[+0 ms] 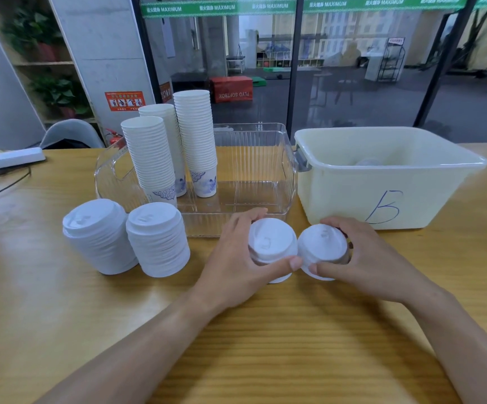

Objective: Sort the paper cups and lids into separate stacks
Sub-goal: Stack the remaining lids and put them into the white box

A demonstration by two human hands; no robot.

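A lidded cup (271, 246) is gripped by the left hand (236, 258), another lidded cup (322, 249) by the right hand (364, 258); fingers (291, 262) are curled round each, on the surface (265, 330).

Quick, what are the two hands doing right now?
Left hand: holds a lidded cup, fingers curled round it.
Right hand: holds another lidded cup the same way.

Both lidded cups mostly hidden – left hand (237, 259) covers one cup (277, 277), right hand (361, 258) the other. Something pale inside the bin (388, 182), right of centre – too blurred to identify. Forearms cut off at bottom edge.
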